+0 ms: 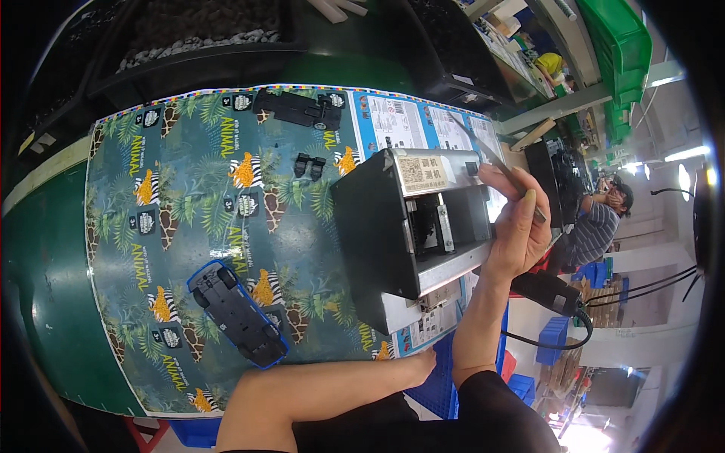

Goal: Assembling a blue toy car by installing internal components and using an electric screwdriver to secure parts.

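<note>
Pinching a thin dark tool (498,162), your right hand (517,226) rests against the grey machine box (411,226). Left hand is out of sight. Blue toy car chassis (238,313) lies well left, dark trays (204,30) beyond.

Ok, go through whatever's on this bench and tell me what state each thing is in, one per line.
Toy car: upside down, black underside up, on the printed sheet.
Black chassis: lying flat near the sheet's far edge.
Small black part: loose, untouched.
Metal box machine: open-fronted.
Right hand: gripping a thin tool.
Left hand: hidden.
</note>
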{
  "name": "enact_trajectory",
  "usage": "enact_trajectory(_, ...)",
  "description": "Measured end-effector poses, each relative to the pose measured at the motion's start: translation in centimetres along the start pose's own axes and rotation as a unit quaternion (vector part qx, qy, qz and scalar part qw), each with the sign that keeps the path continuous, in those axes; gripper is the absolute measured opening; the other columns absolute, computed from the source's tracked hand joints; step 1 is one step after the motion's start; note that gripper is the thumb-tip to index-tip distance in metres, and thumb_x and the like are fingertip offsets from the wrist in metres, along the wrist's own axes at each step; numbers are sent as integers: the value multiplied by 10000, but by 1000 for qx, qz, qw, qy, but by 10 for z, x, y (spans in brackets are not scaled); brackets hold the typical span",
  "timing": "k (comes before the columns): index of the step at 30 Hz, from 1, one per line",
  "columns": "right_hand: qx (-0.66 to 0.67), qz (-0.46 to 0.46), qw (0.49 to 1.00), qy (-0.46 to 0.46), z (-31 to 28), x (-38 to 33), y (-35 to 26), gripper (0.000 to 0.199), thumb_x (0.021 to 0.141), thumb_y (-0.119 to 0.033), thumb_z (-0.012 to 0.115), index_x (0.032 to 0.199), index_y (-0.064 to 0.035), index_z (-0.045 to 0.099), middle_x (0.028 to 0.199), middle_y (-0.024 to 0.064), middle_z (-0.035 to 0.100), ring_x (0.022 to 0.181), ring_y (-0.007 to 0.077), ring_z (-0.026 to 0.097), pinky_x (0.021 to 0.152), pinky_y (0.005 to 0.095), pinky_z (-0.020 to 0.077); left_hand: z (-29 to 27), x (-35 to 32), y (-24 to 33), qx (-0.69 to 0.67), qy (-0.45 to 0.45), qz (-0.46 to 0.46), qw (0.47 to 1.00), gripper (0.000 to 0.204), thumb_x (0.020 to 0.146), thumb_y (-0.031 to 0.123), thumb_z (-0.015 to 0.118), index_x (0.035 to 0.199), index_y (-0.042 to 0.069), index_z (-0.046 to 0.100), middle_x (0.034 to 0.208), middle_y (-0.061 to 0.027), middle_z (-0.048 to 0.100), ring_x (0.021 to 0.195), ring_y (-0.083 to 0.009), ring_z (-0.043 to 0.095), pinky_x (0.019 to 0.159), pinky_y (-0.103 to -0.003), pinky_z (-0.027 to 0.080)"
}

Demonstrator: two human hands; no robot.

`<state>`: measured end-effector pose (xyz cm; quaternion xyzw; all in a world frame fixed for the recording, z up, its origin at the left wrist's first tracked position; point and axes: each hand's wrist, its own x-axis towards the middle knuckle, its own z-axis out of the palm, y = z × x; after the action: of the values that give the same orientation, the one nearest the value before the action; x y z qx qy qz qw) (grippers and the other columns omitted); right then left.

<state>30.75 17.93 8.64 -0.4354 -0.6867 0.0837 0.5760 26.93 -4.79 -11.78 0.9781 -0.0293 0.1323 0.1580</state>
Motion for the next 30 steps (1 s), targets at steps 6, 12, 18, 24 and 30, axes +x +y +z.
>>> enact_trajectory(6,-3,-4,1000,7,4,0,-5,332,1044,-141,385,1184,99,565,970,233,719,990,261,687,986,365,438,6,-7,-2,-23,30,-1,999,303,797,224,627,1017,35,715,1060,-139,686,1032,-301,629,946,-485,444)
enact_trajectory(12,25,16,1000,-8,0,1,-6,326,1045,-130,378,1186,90,572,978,222,721,992,259,685,976,367,463,18,-14,-4,-20,23,5,1000,314,807,218,602,1033,18,688,1081,-153,665,1052,-306,611,965,-479,428)
enact_trajectory(18,32,14,998,-46,-4,1,-1,334,1030,-163,415,1192,66,597,961,206,729,1003,251,664,1004,396,434,42,-15,1,-21,-1,33,999,325,818,213,577,1049,1,662,1102,-167,644,1073,-311,592,984,-473,413)
enact_trajectory(24,66,24,996,-54,-8,5,-1,386,1025,-231,406,1191,58,600,960,208,731,1015,280,679,1055,460,393,54,-32,11,-63,22,8,998,336,828,207,552,1065,-15,636,1123,-181,623,1093,-316,573,1003,-468,398)
enact_trajectory(30,62,28,994,-80,-5,7,-2,447,1027,-376,401,1221,-25,598,970,207,731,1020,311,692,1093,537,339,63,-20,20,-89,53,-32,994,344,835,204,535,1076,-27,618,1138,-190,609,1108,-320,560,1017,-464,387)
